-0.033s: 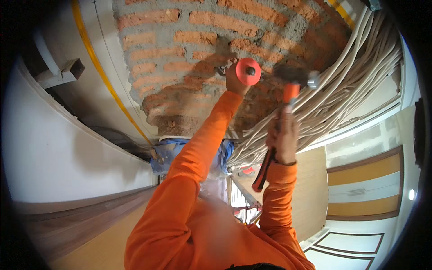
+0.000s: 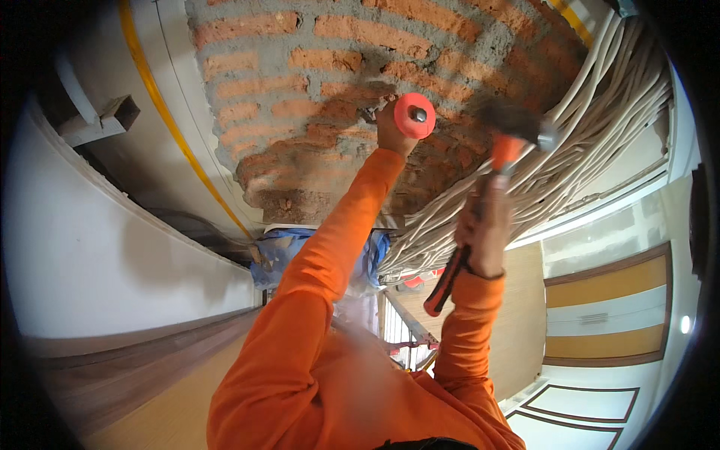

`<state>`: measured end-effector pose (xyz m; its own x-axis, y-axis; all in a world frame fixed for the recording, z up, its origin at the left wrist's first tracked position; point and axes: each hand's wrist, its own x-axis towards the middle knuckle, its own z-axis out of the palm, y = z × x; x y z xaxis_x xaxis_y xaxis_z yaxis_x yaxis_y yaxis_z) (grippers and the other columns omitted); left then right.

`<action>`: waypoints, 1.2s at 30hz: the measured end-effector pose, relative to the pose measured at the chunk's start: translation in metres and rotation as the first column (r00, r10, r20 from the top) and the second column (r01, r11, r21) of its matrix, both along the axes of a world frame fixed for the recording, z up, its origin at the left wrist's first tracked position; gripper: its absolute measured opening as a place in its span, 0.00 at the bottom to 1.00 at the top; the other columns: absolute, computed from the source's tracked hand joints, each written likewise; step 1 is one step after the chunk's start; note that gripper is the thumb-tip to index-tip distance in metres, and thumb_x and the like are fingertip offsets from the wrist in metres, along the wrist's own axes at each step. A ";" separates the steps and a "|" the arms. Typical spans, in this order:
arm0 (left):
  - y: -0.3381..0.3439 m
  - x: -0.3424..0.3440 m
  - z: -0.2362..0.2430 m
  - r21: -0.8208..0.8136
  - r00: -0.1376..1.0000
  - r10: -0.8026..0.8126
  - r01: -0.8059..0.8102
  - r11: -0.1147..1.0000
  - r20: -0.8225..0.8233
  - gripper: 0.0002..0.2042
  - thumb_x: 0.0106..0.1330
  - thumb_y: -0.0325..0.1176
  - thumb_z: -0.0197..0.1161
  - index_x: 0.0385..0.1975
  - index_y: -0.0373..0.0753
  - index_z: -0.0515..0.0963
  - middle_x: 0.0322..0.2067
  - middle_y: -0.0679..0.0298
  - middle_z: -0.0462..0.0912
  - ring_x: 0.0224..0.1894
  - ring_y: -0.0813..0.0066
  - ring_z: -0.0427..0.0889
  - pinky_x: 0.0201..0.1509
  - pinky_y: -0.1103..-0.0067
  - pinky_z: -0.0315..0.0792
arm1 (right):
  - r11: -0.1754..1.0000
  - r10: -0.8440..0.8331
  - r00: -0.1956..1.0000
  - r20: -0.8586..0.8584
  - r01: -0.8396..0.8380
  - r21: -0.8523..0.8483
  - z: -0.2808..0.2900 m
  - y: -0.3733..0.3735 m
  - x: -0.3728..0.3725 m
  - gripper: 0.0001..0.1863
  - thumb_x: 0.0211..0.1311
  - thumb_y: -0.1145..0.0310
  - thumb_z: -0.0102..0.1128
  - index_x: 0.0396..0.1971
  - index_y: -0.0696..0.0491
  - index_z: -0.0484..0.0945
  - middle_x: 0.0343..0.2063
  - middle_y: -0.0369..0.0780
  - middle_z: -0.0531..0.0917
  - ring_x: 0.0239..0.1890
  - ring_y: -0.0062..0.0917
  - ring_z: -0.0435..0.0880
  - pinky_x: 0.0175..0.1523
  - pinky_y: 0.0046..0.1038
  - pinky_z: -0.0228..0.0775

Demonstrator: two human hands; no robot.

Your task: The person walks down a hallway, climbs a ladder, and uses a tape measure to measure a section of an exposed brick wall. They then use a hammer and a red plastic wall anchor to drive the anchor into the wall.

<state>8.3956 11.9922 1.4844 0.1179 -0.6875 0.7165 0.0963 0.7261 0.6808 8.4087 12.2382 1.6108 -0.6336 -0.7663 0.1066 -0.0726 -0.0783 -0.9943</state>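
Observation:
My left hand (image 2: 392, 135), raised on an outstretched arm, is closed round a chisel whose round red hand guard (image 2: 405, 105) and metal struck end face me. Most of the chisel's shaft is hidden behind the guard. Behind it is a rough wall of orange bricks (image 2: 259, 111) and grey mortar. To the right, my right hand (image 2: 487, 232) grips a hammer (image 2: 508, 152) by its black and orange handle. The blurred dark head is up and to the right of the chisel, apart from it.
A thick bundle of pale cables (image 2: 577, 142) runs along the wall's right side. Blue plastic sheeting (image 2: 279, 259) hangs below the bricks. A metal box-section bar (image 2: 112, 120) sticks out at the left, near a yellow strip (image 2: 154, 90). A white panel (image 2: 90, 247) fills the left.
My right hand and the hammer have shifted right, away from the chisel. My left hand and the chisel are nearly where they were.

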 end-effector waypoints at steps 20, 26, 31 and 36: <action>0.027 0.014 -0.007 -0.247 0.944 -0.089 0.173 0.953 0.318 0.12 0.47 0.40 0.71 0.29 0.44 0.82 0.28 0.55 0.84 0.29 0.54 0.82 0.35 0.67 0.77 | 0.996 0.063 0.997 0.052 -0.060 -0.073 -0.017 0.033 0.011 0.22 0.72 0.45 0.45 0.28 0.50 0.65 0.12 0.28 0.61 0.09 0.09 0.55 0.11 0.16 0.46; 0.054 0.004 0.012 -0.328 0.946 -0.227 0.295 0.898 0.229 0.16 0.48 0.39 0.71 0.38 0.46 0.83 0.33 0.60 0.85 0.33 0.60 0.84 0.36 0.70 0.78 | 0.956 -0.087 0.995 0.046 0.096 -0.277 -0.002 0.051 0.019 0.21 0.73 0.47 0.44 0.29 0.50 0.64 0.13 0.29 0.61 0.09 0.09 0.55 0.12 0.15 0.46; 0.035 -0.005 0.015 -0.259 0.936 -0.333 0.351 0.900 0.113 0.13 0.49 0.38 0.71 0.35 0.45 0.84 0.31 0.62 0.86 0.32 0.65 0.84 0.35 0.72 0.78 | 0.835 -0.095 0.996 0.003 0.081 -0.544 0.016 0.068 0.023 0.28 0.66 0.36 0.44 0.31 0.50 0.63 0.11 0.32 0.61 0.08 0.14 0.56 0.10 0.17 0.46; 0.030 -0.011 0.016 -0.324 0.940 -0.331 0.338 0.884 0.078 0.13 0.48 0.37 0.72 0.34 0.44 0.84 0.30 0.62 0.86 0.31 0.65 0.84 0.34 0.73 0.78 | 0.844 -0.184 0.971 -0.153 0.076 -0.530 0.014 0.061 0.035 0.34 0.61 0.30 0.47 0.30 0.51 0.63 0.11 0.32 0.60 0.08 0.15 0.57 0.11 0.19 0.49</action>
